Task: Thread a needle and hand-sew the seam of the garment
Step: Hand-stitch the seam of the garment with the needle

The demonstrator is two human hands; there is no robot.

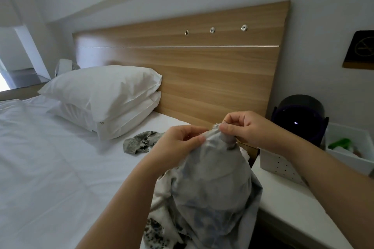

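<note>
A pale grey-blue garment (212, 184) is held up in front of me over the edge of the bed, its lower part bunched below. My left hand (178, 143) pinches the fabric near its raised top edge. My right hand (247, 127) pinches the same edge just to the right, fingertips closed tight on the cloth, with a thin thread (241, 143) running beneath it. The needle is too small to make out between the fingers.
A second patterned cloth (139, 143) lies on the white bed sheet (50, 168) behind my left hand. Two white pillows (105, 95) lean against the wooden headboard (202, 66). A white bedside table (287, 204) at right carries a perforated white box (279, 166) and a dark round device (299, 115).
</note>
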